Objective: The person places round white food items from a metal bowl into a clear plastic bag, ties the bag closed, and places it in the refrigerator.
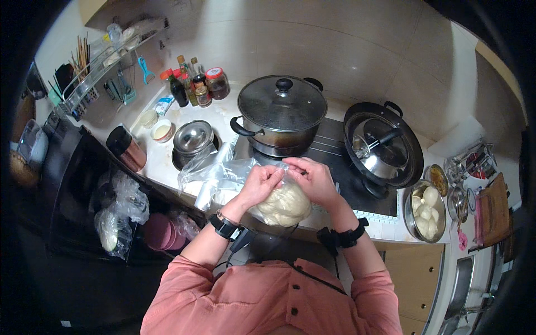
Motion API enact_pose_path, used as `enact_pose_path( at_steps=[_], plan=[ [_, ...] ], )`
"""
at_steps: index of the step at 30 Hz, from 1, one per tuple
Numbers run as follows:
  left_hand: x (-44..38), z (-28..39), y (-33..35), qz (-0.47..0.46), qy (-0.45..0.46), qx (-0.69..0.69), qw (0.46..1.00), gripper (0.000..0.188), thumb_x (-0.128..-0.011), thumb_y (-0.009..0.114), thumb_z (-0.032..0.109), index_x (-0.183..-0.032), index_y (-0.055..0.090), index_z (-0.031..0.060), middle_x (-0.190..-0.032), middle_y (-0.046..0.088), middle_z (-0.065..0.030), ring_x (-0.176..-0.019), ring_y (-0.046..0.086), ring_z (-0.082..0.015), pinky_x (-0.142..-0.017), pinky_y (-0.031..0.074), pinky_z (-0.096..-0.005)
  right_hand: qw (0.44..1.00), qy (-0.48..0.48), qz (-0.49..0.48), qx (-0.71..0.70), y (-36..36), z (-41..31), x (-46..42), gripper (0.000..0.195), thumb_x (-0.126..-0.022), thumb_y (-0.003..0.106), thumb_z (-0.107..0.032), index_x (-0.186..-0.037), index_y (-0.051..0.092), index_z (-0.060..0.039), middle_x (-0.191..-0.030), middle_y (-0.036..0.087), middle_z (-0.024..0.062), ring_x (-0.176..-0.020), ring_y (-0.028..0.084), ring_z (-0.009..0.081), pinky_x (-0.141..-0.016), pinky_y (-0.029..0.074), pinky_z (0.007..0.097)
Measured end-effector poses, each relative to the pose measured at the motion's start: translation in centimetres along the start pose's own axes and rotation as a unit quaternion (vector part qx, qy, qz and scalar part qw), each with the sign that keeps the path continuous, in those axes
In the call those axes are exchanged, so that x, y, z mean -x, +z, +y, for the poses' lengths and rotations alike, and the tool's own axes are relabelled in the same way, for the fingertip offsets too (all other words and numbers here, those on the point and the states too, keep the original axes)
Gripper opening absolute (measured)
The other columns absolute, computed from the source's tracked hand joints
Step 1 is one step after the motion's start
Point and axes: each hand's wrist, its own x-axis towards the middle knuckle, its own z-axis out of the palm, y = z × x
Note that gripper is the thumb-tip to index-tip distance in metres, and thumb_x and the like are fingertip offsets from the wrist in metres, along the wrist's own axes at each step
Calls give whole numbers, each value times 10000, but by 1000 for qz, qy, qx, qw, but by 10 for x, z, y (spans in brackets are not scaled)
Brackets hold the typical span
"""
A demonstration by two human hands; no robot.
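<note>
A clear plastic bag (289, 205) bulging with pale round pieces, perhaps buns or dough, hangs in front of me at the counter's edge. My left hand (263, 181) pinches the gathered top of this bag between thumb and fingers. On the other side, my right hand (312, 178) has its fingertips on the same gathered neck. More clear plastic film (228, 171) spreads over the counter to the left of my hands. Just beyond them stands a large steel pot (282, 113) under a glass lid. What exactly fills the bag is blurred by the plastic.
A wok (383, 144) with a lid in it sits right of the pot. Farther right is a steel bowl (426, 211) of pale round pieces. Sauce bottles (180, 90), a small bowl (162, 130) and a lidded steel bowl (193, 137) stand at the left.
</note>
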Motion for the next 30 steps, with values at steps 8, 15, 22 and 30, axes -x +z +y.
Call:
enact_pose_path(
  at_steps=[8, 15, 22, 30],
  plan=[
    [-4, -3, -2, 27, -23, 46, 998, 264, -969, 531, 199, -895, 681, -5, -701, 639, -6, -662, 549, -51, -623, 453, -226, 994, 86, 70, -16, 18, 16, 6, 98, -859, 664, -79, -869, 673, 18, -752, 656, 19, -633, 555, 35, -578, 449, 202],
    [-7, 7, -11, -11, -61, 157, 986, 201, -951, 541, 102, -988, 684, -33, -768, 673, -45, -710, 602, -84, -678, 489, -232, 962, 133, 93, -219, 34, 28, 13, 120, -879, 651, -100, -832, 650, 11, -745, 646, 2, -668, 549, 25, -602, 457, 209],
    [-7, 4, -14, 27, -77, 128, 988, 75, -875, 634, 56, -866, 676, -5, -772, 669, -28, -721, 599, -67, -669, 484, -220, 983, -23, 113, 143, 41, -7, 23, 79, -783, 704, -92, -756, 654, -39, -653, 595, 68, -568, 580, 172, -540, 451, 291],
    [-2, 6, -9, 27, 71, -30, 997, 66, -744, 701, 9, -721, 641, 24, -722, 666, -82, -704, 651, -149, -653, 515, -291, 971, -106, 89, 196, 27, -5, 14, 456, -618, 779, -15, -1032, 591, -54, -1072, 591, 142, -969, 588, 320, -794, 482, 390]
  ],
)
